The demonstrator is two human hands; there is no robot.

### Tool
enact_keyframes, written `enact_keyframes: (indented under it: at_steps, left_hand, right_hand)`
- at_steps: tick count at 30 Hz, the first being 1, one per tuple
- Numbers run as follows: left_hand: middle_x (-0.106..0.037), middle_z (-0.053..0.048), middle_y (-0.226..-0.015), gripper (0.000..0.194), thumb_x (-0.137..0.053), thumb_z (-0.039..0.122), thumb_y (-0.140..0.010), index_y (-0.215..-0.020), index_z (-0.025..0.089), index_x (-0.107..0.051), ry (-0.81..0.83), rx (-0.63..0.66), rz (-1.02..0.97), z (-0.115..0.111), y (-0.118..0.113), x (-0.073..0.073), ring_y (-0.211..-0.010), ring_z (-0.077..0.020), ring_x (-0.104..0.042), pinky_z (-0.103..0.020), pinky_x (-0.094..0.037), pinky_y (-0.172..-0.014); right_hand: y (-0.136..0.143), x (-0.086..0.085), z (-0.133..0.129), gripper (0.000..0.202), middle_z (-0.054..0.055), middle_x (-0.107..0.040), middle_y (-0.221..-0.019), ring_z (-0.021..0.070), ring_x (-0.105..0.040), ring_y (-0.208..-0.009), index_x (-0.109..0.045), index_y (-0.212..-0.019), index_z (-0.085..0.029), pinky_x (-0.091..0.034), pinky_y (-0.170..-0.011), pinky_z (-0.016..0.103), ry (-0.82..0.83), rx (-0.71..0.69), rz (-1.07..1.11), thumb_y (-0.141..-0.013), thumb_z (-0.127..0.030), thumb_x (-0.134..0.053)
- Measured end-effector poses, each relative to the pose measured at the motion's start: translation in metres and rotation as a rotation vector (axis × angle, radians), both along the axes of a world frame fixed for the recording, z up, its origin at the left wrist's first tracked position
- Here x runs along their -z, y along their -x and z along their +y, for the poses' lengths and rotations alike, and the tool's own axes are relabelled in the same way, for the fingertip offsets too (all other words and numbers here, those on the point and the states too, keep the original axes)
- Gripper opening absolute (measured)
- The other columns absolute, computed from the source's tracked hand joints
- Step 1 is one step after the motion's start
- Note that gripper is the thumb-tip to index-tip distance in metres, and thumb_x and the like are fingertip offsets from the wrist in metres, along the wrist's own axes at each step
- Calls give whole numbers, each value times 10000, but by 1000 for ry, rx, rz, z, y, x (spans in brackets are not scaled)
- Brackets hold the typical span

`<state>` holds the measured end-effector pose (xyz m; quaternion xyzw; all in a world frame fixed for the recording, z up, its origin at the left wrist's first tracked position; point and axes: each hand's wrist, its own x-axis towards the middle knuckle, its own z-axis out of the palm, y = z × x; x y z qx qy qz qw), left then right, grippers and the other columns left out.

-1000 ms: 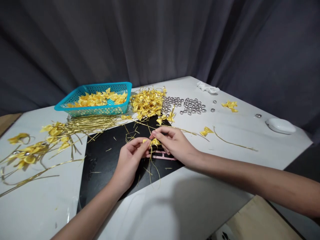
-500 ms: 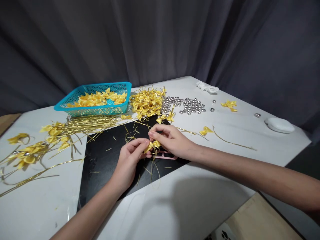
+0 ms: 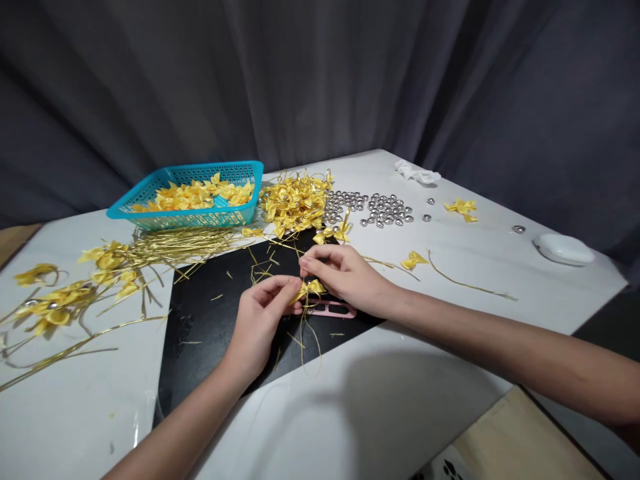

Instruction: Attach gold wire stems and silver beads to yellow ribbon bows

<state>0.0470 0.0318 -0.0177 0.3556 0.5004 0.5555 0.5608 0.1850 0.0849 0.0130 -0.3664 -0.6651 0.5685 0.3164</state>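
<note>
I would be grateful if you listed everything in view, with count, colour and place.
Held bow: one, yellow, left hand's fingertips
Pink-framed object: one, on mat
Mat: one, black, under hands
Basket: one, turquoise, back left
Basket pieces: many, yellow, inside basket
Bow pile: many, yellow, right of basket
Cord bundle: many strands, gold, before basket
Loose bows: several, yellow, far left and right
Beads: many, silver, right of pile
Crumpled item: one, white, back right
Smooth object: one, white, far right
Table: one, white, beneath everything
Curtain: grey, behind
Left hand: one, at bow
Right hand: one, above bow
</note>
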Motion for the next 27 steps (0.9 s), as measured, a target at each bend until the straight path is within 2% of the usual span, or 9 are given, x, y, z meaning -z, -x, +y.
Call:
enact_keyframes:
  at_steps: [4,7,14,20,27]
  left_hand:
    - [-647,9,-648,135,-745,280,-648,-700,157,-731,-4,5,-2,1,0,-1,-544,-71,-525,-172,-441,-540]
    - [-646,8,-648,126,-739,278,-657,-694,157,-730,-4,11,-17,1,-1,-1,-551,-68,-528,-163,-445,-541]
    - [-637,21,-630,102,-737,257,-666,-676,158,-717,-9,44,2,-1,0,-2,-529,-44,-512,-130,-427,-529]
    - [-629,23,-625,91,-739,208,-653,-712,147,-707,-8,57,12,-1,0,-3,-533,-44,-518,-130,-423,-532]
    - [-636,21,-637,87,-734,187,-652,-722,145,-705,-3,66,12,-1,0,-3,-542,-46,-531,-127,-432,-539]
  right_hand:
    - [0,3,-1,215,-101,-372,-471,13,-277,-382,-507,-708,-131,-219,-376,150,71,-16,17,-832,-300,-559]
    - [0,4,-1,207,-91,-411,-504,6,-298,-399,-520,-708,-119,-216,-375,143,61,-12,21,-822,-284,-571]
    - [0,2,-2,155,-97,-402,-513,-2,-289,-394,-520,-711,-112,-219,-373,135,41,-40,29,-839,-197,-539]
    - [0,4,0,176,-64,-454,-576,6,-358,-451,-524,-730,-106,-249,-407,130,28,-26,-16,-865,-217,-501]
    - [-1,4,1,181,-68,-443,-560,1,-317,-419,-524,-716,-103,-216,-383,135,-20,-27,-18,-863,-208,-505]
